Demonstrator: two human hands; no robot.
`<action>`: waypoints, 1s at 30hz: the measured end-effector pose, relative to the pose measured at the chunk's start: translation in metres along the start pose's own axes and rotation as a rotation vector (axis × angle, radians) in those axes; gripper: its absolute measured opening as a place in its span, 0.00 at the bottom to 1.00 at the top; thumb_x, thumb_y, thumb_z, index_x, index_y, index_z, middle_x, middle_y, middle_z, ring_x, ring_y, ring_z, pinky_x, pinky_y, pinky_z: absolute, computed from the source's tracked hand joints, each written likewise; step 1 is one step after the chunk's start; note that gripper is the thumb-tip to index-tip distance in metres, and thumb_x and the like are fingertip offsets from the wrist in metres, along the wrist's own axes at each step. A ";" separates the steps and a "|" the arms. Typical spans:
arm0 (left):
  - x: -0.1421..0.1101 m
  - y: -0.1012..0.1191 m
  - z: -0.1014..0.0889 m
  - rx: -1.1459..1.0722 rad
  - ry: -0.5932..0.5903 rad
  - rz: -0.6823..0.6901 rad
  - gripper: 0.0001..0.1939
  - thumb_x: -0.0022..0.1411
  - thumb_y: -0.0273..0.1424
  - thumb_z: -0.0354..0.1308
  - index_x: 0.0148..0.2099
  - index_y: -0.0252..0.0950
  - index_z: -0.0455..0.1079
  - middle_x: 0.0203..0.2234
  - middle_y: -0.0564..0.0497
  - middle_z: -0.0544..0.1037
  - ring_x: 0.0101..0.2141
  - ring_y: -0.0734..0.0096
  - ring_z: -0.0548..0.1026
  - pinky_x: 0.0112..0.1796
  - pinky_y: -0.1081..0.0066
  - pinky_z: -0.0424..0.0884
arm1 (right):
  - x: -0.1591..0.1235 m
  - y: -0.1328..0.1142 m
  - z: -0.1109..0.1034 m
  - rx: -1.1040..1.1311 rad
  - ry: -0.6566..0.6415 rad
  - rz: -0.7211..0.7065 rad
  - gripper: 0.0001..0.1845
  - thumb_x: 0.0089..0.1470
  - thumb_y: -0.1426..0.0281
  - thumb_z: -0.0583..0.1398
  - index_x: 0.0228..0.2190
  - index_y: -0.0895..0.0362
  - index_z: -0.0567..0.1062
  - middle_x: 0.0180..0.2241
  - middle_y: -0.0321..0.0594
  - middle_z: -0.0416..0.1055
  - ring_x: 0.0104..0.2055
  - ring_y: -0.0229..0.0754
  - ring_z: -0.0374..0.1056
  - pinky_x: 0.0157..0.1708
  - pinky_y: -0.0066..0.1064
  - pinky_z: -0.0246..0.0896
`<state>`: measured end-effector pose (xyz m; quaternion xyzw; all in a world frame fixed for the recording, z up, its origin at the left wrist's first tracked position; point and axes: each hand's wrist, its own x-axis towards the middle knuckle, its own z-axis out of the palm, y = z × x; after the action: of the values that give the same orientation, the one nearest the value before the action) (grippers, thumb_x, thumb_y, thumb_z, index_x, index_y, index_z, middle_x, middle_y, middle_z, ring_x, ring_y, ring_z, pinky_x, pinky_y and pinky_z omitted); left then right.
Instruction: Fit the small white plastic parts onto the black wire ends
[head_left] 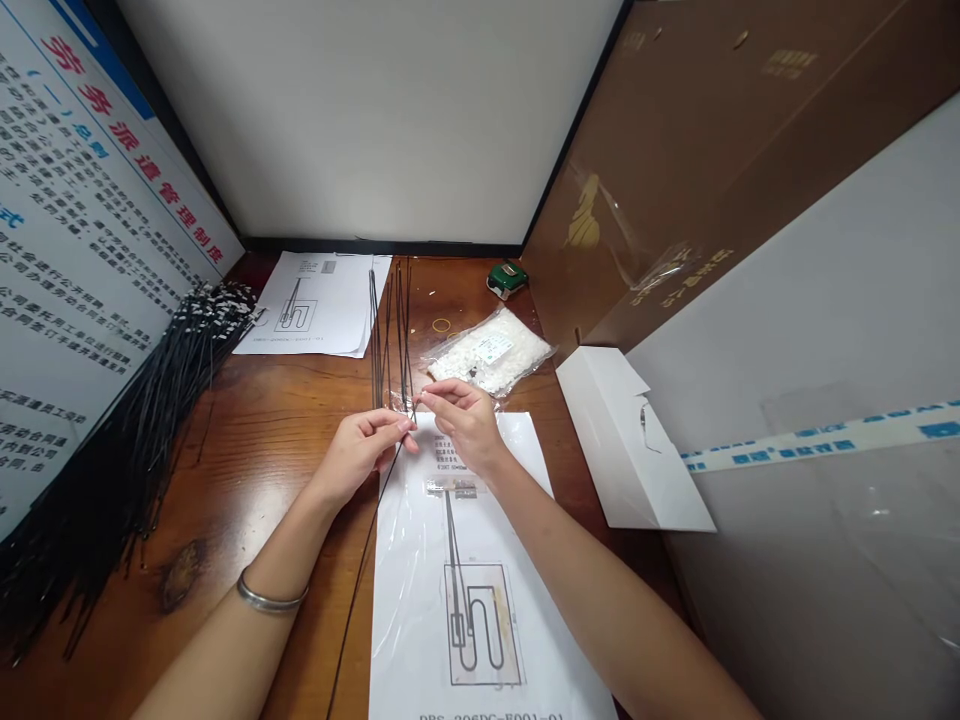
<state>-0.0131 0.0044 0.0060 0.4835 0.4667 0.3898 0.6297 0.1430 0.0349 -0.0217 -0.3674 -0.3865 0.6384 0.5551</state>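
My left hand (366, 448) pinches a thin black wire (358, 590) near its upper end; the wire trails down toward the table's near edge. My right hand (463, 420) is closed in a pinch right beside it, fingertips at the wire's tip, holding something too small to make out. Both hands hover over a plastic-covered drawing sheet (472, 600) showing a bent wire shape. Several loose black wires (390, 330) lie just beyond my hands. A clear bag of small white parts (491, 352) sits to the right of them.
A large bundle of black wires with white tips (142, 420) lies at the left against a printed board. A second drawing sheet (315, 300) is at the back, a green tape measure (506, 278) beside it. A white paper bag (622, 440) and cardboard (720, 150) stand at the right.
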 end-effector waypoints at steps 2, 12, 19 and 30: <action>0.000 0.000 0.000 0.003 -0.006 -0.004 0.14 0.54 0.40 0.62 0.31 0.32 0.72 0.22 0.51 0.75 0.15 0.83 0.56 0.16 0.76 0.50 | 0.000 0.000 0.001 -0.002 -0.004 -0.006 0.11 0.39 0.64 0.69 0.26 0.55 0.77 0.26 0.39 0.78 0.16 0.29 0.54 0.13 0.25 0.40; 0.001 -0.001 0.003 -0.014 0.040 0.008 0.16 0.50 0.41 0.65 0.30 0.32 0.70 0.20 0.52 0.74 0.15 0.83 0.56 0.17 0.76 0.48 | -0.002 -0.002 0.002 -0.044 -0.001 -0.011 0.10 0.40 0.64 0.69 0.26 0.55 0.77 0.29 0.40 0.78 0.15 0.27 0.52 0.13 0.25 0.40; 0.000 -0.001 0.010 0.024 0.119 0.046 0.18 0.49 0.43 0.65 0.30 0.33 0.69 0.17 0.54 0.72 0.15 0.82 0.55 0.18 0.76 0.47 | 0.000 0.004 0.000 -0.105 -0.030 -0.056 0.08 0.41 0.66 0.68 0.27 0.55 0.78 0.26 0.37 0.77 0.21 0.33 0.65 0.17 0.26 0.55; 0.002 -0.005 0.012 0.098 0.210 0.130 0.14 0.53 0.41 0.61 0.28 0.35 0.70 0.21 0.53 0.74 0.19 0.77 0.63 0.21 0.74 0.56 | -0.002 -0.001 0.003 -0.059 0.003 -0.042 0.10 0.40 0.64 0.69 0.26 0.55 0.78 0.29 0.41 0.78 0.21 0.35 0.65 0.17 0.27 0.57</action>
<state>-0.0009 0.0018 0.0017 0.4993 0.5162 0.4551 0.5264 0.1407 0.0324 -0.0196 -0.3765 -0.4119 0.6142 0.5580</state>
